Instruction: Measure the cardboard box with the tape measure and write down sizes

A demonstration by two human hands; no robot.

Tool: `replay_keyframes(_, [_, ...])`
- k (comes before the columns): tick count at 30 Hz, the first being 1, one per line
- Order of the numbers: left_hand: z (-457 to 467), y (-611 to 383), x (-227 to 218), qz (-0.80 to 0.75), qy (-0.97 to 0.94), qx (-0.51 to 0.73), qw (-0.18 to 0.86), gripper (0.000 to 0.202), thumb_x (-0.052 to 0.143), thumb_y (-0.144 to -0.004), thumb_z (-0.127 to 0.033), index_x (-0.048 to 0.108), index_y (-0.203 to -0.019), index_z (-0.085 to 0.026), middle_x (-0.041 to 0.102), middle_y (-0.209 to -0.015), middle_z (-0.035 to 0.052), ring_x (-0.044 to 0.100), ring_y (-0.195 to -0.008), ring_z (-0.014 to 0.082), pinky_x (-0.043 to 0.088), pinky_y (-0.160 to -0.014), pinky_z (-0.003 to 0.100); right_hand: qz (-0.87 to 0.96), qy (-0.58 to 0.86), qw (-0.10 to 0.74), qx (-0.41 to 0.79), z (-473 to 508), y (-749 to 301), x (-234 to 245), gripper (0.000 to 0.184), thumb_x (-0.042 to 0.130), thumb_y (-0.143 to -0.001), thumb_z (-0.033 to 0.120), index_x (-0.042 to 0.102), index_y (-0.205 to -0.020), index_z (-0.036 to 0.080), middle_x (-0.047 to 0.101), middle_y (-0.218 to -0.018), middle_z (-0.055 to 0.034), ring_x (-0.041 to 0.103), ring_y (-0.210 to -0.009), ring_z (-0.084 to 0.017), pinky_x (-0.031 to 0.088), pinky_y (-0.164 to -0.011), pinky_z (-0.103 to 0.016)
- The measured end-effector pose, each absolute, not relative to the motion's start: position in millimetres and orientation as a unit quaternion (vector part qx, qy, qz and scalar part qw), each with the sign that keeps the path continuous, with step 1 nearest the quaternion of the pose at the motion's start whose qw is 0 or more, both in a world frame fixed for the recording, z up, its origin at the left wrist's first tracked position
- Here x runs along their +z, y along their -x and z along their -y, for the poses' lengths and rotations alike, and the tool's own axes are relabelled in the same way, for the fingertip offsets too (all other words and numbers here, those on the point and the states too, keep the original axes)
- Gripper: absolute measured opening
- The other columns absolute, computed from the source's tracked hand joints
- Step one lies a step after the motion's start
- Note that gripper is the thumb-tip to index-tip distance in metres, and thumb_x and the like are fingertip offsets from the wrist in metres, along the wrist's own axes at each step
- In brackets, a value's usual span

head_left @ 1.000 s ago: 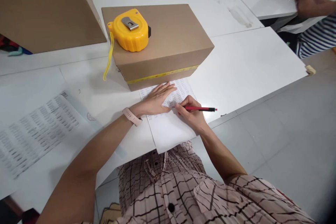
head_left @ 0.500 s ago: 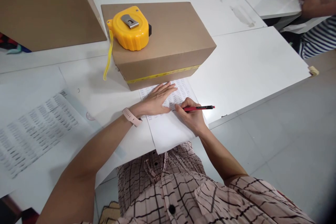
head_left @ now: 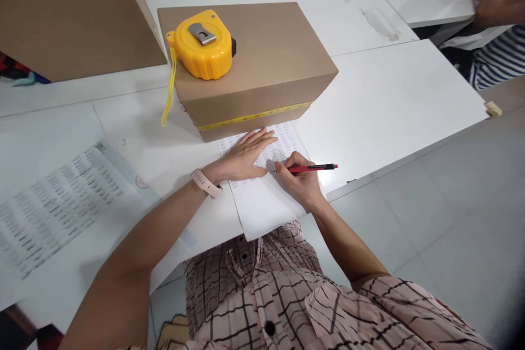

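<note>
Red pen [head_left: 315, 168] in R grip [head_left: 301, 181], prob. on paper [head_left: 266, 205]

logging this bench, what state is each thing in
left hand, palm down on the paper
right hand, closed around the red pen
red pen, held slanted
paper, marked at far end, blank near
tape measure, clip side up on the brown box
brown box, closed on top
wristband, worn
printed sheet, lying flat
</note>
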State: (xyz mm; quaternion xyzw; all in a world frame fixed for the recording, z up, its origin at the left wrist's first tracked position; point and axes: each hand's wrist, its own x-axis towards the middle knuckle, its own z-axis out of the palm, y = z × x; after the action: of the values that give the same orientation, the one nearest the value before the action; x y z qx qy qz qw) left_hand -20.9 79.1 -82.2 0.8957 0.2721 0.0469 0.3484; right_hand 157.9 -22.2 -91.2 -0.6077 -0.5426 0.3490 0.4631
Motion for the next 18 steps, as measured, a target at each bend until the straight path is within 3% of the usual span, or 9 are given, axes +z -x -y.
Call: replay_keyframes(18, [-80.1,22.4,-85.8,-0.261,-0.898,0.062,0.349,0.077,0.061,-0.082,-0.022,0.029,-0.152,-0.024,0.021,-0.170,0.0092,0.008,-0.159,0.0238,0.009,-0.129,0.047,0.543,0.608,0.467,0.343,21.9,-159.4,-93.2,0.034,0.067,-0.087,0.032,0.045,-0.063,0.023,0.044,-0.058,0.0051,0.037,-0.055,-0.011,0.031,-0.052,-0.028])
